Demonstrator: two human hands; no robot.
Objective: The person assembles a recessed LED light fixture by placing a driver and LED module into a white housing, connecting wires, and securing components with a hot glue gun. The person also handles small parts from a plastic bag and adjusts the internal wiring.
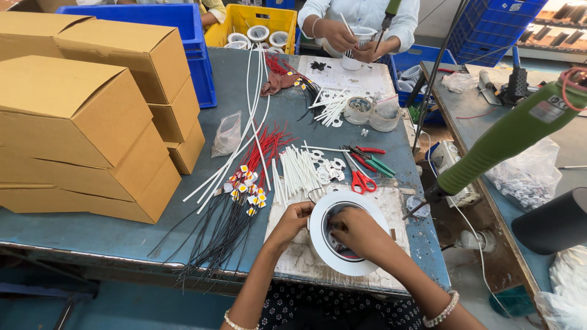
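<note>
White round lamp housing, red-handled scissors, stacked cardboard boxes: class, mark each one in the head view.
White round lamp housing (318, 244): head view, left rim.
Red-handled scissors (362, 181): head view, handle loops.
Stacked cardboard boxes (73, 122): head view, front box's side.

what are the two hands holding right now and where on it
Both hold the round white lamp housing: the left hand grips its left outer rim, while the right hand reaches into its open centre, fingers pressed inside.

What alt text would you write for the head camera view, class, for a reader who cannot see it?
A person's left hand steadies a round white lamp housing on a worn board while the right hand reaches inside it. Red and black wires, white sleeves, red scissors and cardboard boxes lie on the blue table; another person works opposite.
</note>
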